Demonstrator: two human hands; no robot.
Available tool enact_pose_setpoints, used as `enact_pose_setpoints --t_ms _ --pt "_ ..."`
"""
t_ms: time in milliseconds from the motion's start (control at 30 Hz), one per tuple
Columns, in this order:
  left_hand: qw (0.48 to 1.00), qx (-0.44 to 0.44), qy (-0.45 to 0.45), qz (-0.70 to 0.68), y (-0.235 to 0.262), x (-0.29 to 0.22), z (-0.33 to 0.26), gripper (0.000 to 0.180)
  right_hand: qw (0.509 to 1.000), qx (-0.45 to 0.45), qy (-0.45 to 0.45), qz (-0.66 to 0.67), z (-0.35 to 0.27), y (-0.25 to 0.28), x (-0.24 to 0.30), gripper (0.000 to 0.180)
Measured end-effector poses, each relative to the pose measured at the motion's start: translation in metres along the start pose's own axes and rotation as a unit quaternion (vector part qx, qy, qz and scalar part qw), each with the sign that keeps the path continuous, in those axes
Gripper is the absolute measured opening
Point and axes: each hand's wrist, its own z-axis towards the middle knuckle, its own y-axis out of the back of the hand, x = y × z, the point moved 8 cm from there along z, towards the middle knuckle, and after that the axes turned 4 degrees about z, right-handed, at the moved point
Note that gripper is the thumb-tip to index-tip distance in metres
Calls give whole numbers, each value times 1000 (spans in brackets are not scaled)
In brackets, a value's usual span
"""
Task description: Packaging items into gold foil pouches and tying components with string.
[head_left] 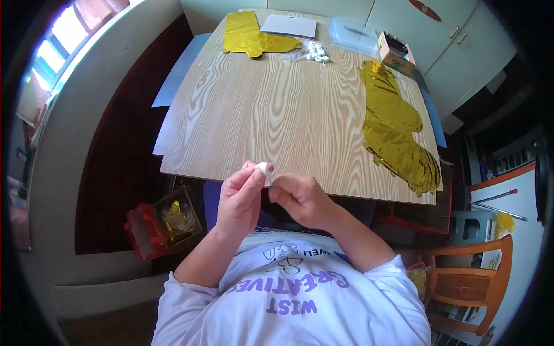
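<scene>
My left hand (240, 196) pinches a small white roll (266, 168), like a spool of ribbon or thread, at the near edge of the table. Close beside it, my right hand (300, 199) has thumb and fingertips pressed together just below the roll. A thin pale strand seems to run from the roll to those fingers, though it is too fine to be sure. More small white rolls (317, 53) lie at the far side, by a clear plastic bag (295, 56).
Flat gold foil balloons lie on the wooden table (259, 115): one at the far left (242, 34), others along the right edge (392, 115). Behind are a white flat box (288, 26), a clear plastic case (353, 37) and a small carton (396, 55). A red box (147, 230) stands lower left; a wooden chair (467, 282) right.
</scene>
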Motion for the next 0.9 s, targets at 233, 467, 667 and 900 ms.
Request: enact_pose_setpoints --t_ms 233,467,667,900 --pt "967 50 -7 248 0 11 -9 16 953 -5 172 -249 18 34 52 16" --pt "991 82 99 36 -8 28 -12 16 964 47 -119 234 -5 13 -34 32" --pt "986 45 149 -64 -3 39 -15 16 861 62 -284 418 -41 -25 -45 36" --pt "995 46 79 -47 9 35 -2 15 981 50 -187 -19 -32 39 0 23"
